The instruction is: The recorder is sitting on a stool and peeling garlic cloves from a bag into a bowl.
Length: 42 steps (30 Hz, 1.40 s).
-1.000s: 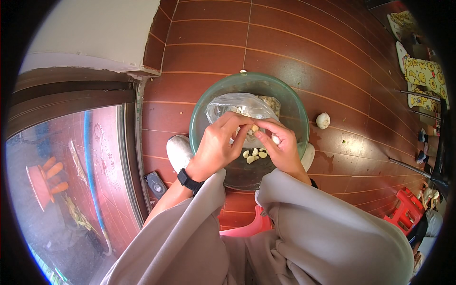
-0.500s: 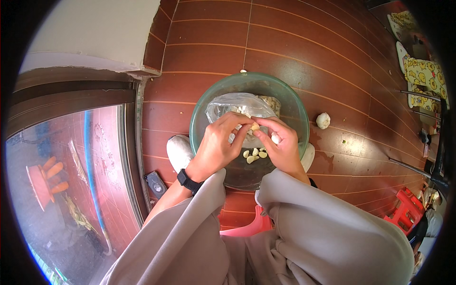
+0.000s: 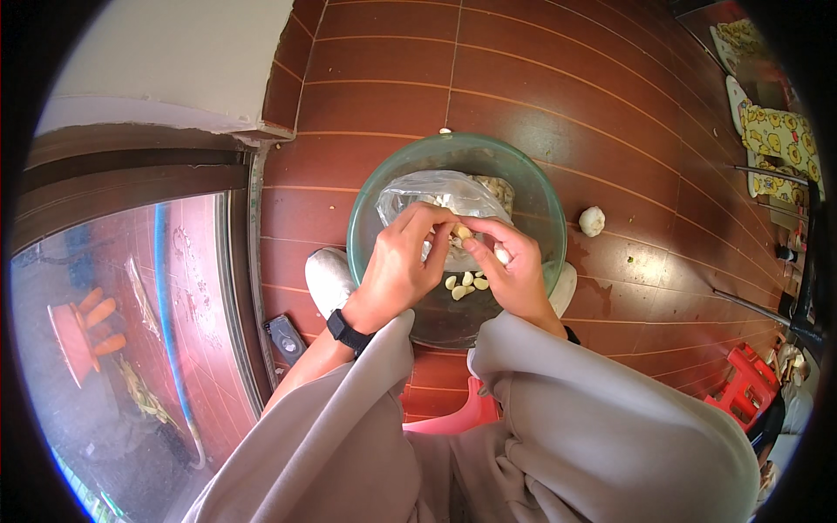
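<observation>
Over a wide, green-tinted basin (image 3: 555, 218) between my feet, both hands meet at the fingertips around a garlic clove (image 3: 462, 233). My left hand (image 3: 404, 254) is closed in a pinch on the clove's left side. Thumb and forefinger of my right hand (image 3: 516, 266) pinch it from the other side. A white piece, apparently another clove (image 3: 502, 254), shows in the curled fingers of my right hand. Beneath the hands lies a clear plastic bag (image 3: 410, 187) with pale bits on it, partly hidden. Several peeled garlic cloves (image 3: 459, 293) rest in the near part of the basin.
A whole garlic bulb (image 3: 592, 220) lies on the brown tiled floor (image 3: 523, 52) right of the basin. By my left foot is a dark phone-like device (image 3: 285, 339). A glass door (image 3: 113, 349) stands at left, a red stool (image 3: 745, 385) at far right.
The fingertips and the clove between them have shifted slightly left. Both hands keep their pinch; the basin and bag stay put.
</observation>
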Each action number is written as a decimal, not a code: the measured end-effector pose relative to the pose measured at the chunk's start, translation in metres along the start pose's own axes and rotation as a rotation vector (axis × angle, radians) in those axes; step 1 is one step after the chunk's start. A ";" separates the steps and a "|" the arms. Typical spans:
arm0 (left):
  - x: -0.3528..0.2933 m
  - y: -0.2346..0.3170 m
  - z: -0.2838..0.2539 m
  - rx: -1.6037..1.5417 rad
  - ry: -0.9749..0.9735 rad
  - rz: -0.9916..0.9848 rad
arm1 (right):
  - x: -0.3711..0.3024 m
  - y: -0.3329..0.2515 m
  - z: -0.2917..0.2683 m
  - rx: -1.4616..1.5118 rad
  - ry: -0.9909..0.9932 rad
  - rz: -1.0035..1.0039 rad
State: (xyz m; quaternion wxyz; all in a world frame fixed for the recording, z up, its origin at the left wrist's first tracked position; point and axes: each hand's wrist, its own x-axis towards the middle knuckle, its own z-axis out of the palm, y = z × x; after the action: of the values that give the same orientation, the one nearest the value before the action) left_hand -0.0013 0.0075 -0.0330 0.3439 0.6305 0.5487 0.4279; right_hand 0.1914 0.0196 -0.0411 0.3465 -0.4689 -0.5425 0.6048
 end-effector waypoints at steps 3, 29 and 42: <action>-0.002 0.001 0.001 -0.053 0.011 -0.087 | 0.000 -0.005 -0.001 0.048 -0.029 0.055; 0.009 0.005 -0.009 -0.063 -0.097 -0.013 | 0.000 0.001 -0.005 0.316 -0.010 0.168; 0.007 0.009 -0.012 -0.109 -0.160 -0.111 | -0.002 0.012 -0.008 0.073 0.019 0.090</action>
State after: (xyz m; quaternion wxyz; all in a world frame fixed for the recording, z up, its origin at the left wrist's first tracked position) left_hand -0.0087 0.0126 -0.0183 0.4436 0.6117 0.5294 0.3856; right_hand 0.2007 0.0187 -0.0519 0.3410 -0.4858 -0.4953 0.6344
